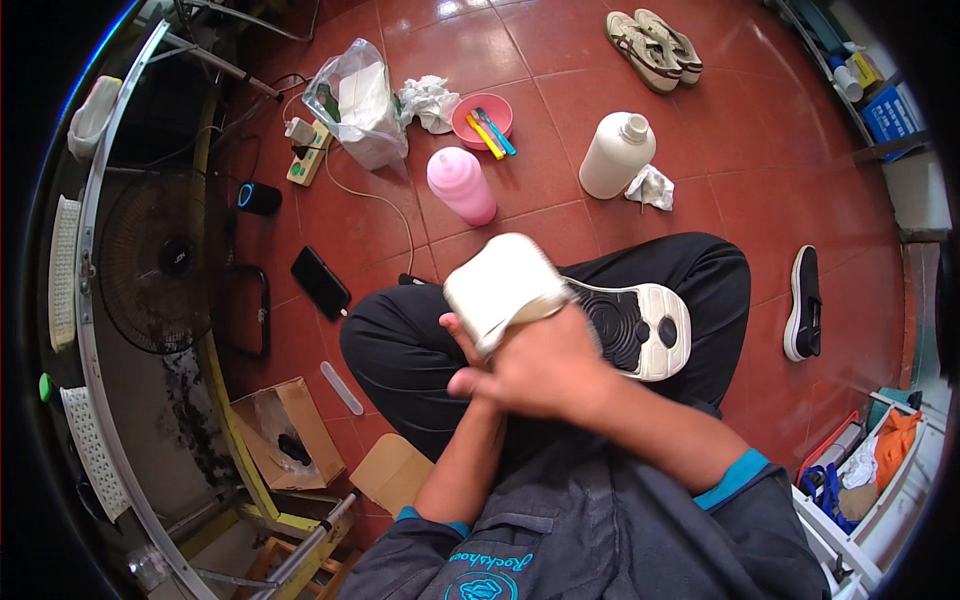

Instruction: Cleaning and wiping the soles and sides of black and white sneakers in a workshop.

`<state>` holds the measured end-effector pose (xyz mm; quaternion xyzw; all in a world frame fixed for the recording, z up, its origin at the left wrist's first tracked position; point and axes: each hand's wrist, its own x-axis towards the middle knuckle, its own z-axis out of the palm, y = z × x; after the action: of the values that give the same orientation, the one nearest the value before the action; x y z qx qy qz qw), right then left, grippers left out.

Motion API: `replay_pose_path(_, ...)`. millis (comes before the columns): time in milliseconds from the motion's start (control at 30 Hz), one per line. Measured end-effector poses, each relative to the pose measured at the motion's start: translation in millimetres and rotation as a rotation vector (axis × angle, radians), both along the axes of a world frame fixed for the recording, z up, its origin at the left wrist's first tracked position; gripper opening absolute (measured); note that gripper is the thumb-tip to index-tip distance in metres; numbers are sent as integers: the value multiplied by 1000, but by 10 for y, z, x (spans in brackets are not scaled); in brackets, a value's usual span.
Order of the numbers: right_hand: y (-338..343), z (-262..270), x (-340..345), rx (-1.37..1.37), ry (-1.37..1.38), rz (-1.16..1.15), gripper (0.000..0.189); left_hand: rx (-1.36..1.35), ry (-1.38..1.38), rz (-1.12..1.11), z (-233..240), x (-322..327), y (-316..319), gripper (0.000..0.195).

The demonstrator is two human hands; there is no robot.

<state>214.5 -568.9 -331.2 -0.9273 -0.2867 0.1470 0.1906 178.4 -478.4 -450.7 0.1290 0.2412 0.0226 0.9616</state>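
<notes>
A folded white cloth or paper wipe [506, 281], blurred, is bunched between my hands above my lap. My right hand [544, 364] lies over its lower edge with the fingers wrapped on it and the thumb sticking out to the left. My left hand [466, 343] is mostly hidden behind the wipe and my right hand; a fingertip shows at the wipe's left edge. Sole up across my crossed legs rests a shoe with a black and white sole [637, 330], its left end covered by my right hand.
Ahead stand a pink squeeze bottle [461, 184], a white jug [616, 156], a pink bowl [469, 112] with brushes, and a bag of white paper [364, 105]. A phone [321, 283] lies left, near a fan [176, 255]. A black shoe [804, 304] is at right.
</notes>
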Motion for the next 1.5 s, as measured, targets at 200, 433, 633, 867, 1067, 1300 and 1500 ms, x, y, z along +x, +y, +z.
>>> replay_pose_path(200, -427, -1, -410, 178, -176, -5, 81, 471, -169, -113, 13, -8, 91, 97)
replay_pose_path(433, -10, 44, 33, -142, 263, -29, 72, 510, -72, -162, -128, 20, 83, 99)
replay_pose_path(633, -381, -160, -457, 214, -65, -163, 89, 654, -106, -115, -3, 22, 116, 102)
replay_pose_path(867, -1296, -346, -468, 99, 37, -469, 87, 582, -176, -173, -136, -4, 192, 94)
replay_pose_path(1067, -503, -23, -325, 85, 369, -138, 81, 538, -11, -228, 65, 22, 123, 99)
replay_pose_path(1300, -1474, -419, -575, 268, 89, -499, 87, 653, 79, -133, 109, 100, 58, 99)
replay_pose_path(1500, -452, -168, -226, 164, 260, -63, 80, 546, 127, -214, 251, 105, -33, 91)
